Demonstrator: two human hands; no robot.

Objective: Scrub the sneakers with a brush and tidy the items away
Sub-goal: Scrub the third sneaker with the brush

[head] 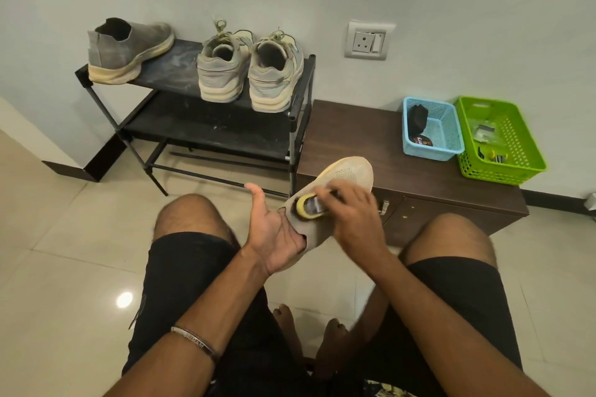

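Note:
A grey knit sneaker [346, 172] with a pale sole is held up between my knees, toe pointing away. My left hand [274, 228] has its fingers tucked inside the shoe's opening, thumb sticking up. My right hand [354, 212] grips a yellow brush [308, 207] whose dark bristles press on the shoe's upper near the collar. The matching grey sneaker [129, 48] lies on the top shelf of the black shoe rack [180, 74]. A laced grey pair [250, 70] stands beside it, heels toward me.
A low dark wooden cabinet [371, 145] stands right of the rack. On it sit a blue basket [433, 128] with a dark cloth and a tin, and a green basket [501, 141] with small items. Tiled floor lies around my legs and bare feet.

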